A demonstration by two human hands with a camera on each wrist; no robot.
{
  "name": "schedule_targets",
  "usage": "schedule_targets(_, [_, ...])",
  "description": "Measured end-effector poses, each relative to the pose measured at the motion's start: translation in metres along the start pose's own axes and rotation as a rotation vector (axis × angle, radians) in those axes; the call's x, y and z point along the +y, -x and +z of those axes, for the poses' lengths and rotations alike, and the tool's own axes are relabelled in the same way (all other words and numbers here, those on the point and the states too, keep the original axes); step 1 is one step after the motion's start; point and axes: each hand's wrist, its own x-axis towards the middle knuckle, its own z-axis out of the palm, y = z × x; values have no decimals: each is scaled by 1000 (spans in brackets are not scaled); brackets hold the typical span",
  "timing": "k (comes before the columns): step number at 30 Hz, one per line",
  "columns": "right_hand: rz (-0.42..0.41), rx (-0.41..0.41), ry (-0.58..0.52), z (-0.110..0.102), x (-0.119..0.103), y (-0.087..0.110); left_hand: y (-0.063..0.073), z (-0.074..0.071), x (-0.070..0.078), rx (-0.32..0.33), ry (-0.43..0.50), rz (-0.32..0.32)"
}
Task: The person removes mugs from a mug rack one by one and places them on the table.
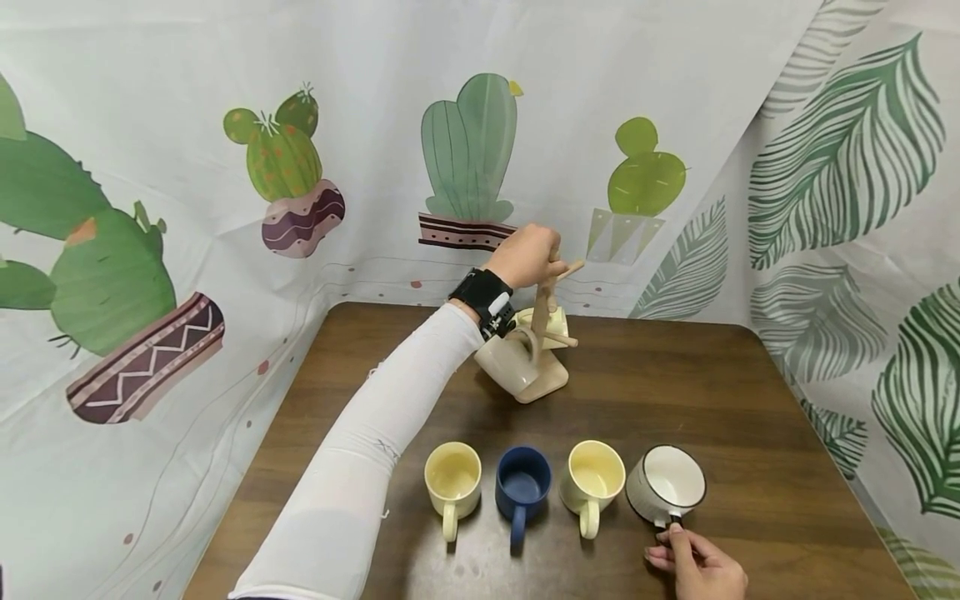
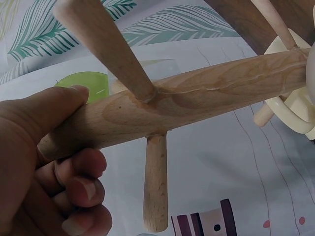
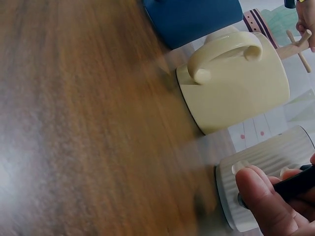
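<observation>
My left hand [image 1: 531,257] grips the top of a wooden mug tree [image 2: 206,93] at the back of the table. Thumb and fingers wrap round its post just above the pegs in the left wrist view. On the tree hang a beige mug [image 1: 506,364] and a pale yellow mug [image 1: 557,323], partly hidden behind the post. At the front right, my right hand [image 1: 701,567] pinches the black handle of a white ribbed mug [image 1: 667,482] with a dark rim. That mug is upright, mouth upward, its handle pointing towards me.
Left of the white mug, a yellow mug [image 1: 592,477], a blue mug [image 1: 522,481] and another yellow mug [image 1: 453,479] stand in a row, handles towards me. They are on a brown wooden table [image 1: 750,417]. A cactus-printed cloth [image 1: 375,125] hangs behind it.
</observation>
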Motion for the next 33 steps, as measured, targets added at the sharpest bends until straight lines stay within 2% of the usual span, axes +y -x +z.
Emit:
schedule_targets(2, [10, 3, 31, 0, -1, 0, 0, 0, 1, -2, -1, -7])
schedule_targets(7, [-8, 23, 235, -2, -2, 1, 2, -1, 2, 5, -19, -36])
schedule_targets(14, [-27, 129, 468, -15, -15, -7, 7, 4, 5, 36, 2, -109])
schedule_targets(16, [-63, 160, 527, -23, -23, -16, 8, 7, 5, 52, 20, -121])
schedule_targets(19, [-174, 181, 565, -36, -38, -33, 10, 10, 6, 68, 31, -128])
schedule_targets(22, [-317, 143, 586, -42, -56, -53, 11, 10, 9, 66, 16, -131])
schedule_targets(24, [-401, 87, 601, -41, -70, -65, 11, 9, 10, 62, 4, -127])
schedule_targets(30, [-622, -126, 655, -18, -107, -90, 11, 8, 11, 48, -29, -128])
schedule_targets(33, [-696, -241, 677, -6, -121, -101, 8, 8, 11, 28, -48, -113])
